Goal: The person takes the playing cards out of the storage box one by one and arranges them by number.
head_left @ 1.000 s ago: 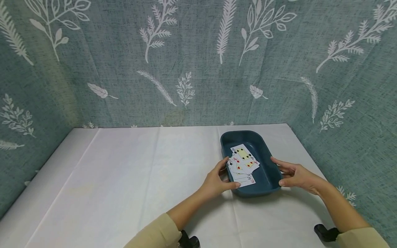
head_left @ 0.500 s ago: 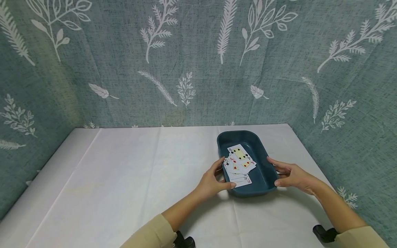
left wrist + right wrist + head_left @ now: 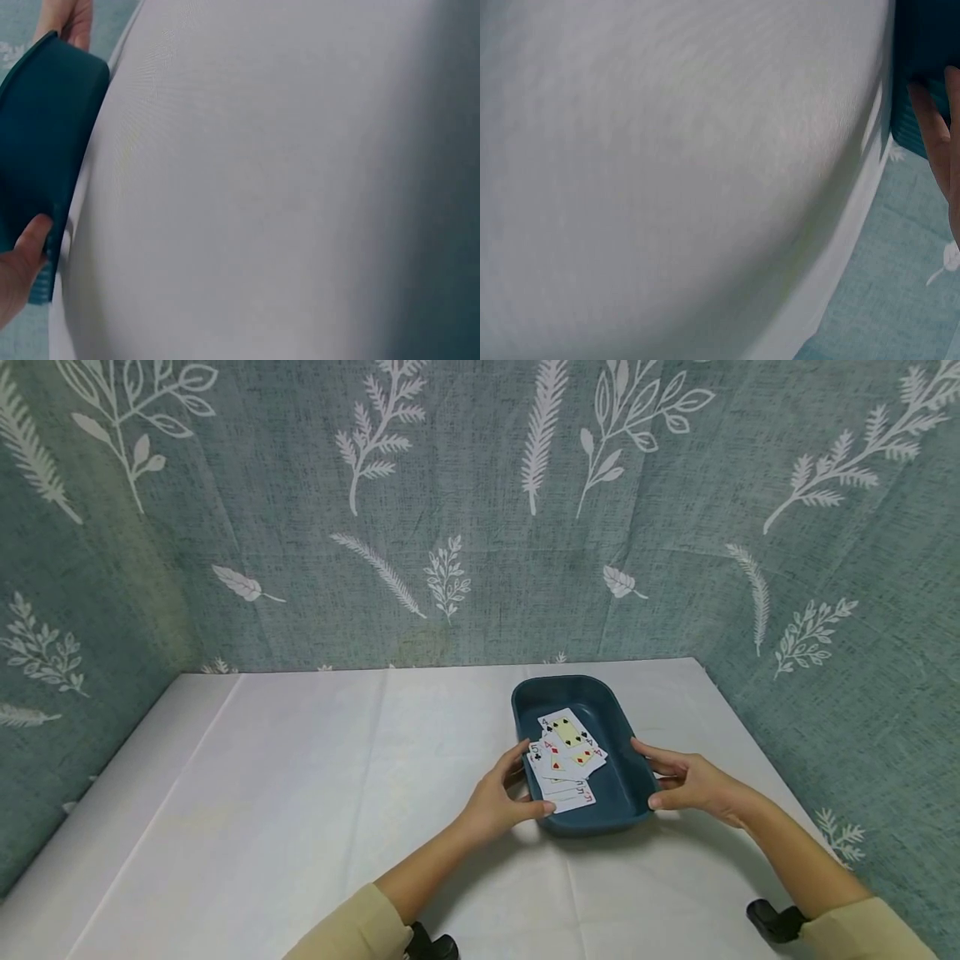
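A dark blue-green plastic tray (image 3: 618,789) sits toward the right of the table, holding several loosely overlapped playing cards (image 3: 567,760) face up. On its left side my left hand (image 3: 498,797) grips the wall, thumb at the near rim by the lowest cards and index finger farther up. The opposite wall is held by my right hand (image 3: 697,789), fingers along the side and thumb near the front corner. In the left wrist view the tray's outer wall (image 3: 52,127) shows, and in the right wrist view only a corner of the tray (image 3: 922,45).
White cloth covers the table (image 3: 262,810), which stretches far to the left of the tray. Grey-green leaf-patterned fabric (image 3: 480,510) hangs behind it and along both sides. Black wrist straps (image 3: 776,921) show near the sleeves.
Both hands have moved left together, and the tray has shifted left with the cards in it. The grip on each side looks the same.
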### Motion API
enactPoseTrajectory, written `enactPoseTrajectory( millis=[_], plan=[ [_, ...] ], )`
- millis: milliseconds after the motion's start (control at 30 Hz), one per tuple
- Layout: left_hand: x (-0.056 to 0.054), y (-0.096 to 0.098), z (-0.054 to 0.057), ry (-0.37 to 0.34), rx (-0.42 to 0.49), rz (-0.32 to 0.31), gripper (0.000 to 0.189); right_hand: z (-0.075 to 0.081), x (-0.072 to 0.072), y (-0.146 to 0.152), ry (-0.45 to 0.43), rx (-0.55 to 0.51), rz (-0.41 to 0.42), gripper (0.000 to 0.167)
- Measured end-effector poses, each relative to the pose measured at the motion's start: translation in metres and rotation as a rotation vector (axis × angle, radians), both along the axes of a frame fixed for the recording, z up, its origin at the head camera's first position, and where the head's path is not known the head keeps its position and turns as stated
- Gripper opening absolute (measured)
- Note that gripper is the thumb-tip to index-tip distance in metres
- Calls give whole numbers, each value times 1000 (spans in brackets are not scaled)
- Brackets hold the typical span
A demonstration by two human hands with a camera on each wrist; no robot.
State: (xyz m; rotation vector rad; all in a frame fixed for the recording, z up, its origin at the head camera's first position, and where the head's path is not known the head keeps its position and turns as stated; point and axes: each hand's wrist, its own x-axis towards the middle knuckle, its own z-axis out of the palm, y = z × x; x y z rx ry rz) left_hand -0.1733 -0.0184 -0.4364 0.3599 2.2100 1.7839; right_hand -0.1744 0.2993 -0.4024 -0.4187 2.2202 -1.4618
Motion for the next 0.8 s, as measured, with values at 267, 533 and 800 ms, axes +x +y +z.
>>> enactPoseTrajectory(
  millis=[267, 533, 800],
  plan=[
    [3, -9, -3, -2, 30, -15, 93, -1, -1, -6, -18, 5, 1, 84],
    [2, -18, -2, -2, 15, -13, 93, 1, -5, -14, -3, 25, 17, 88],
    [3, -25, -1, -7, 0, -15, 93, 0, -4, -22, -19, 31, 7, 89]
  ],
)
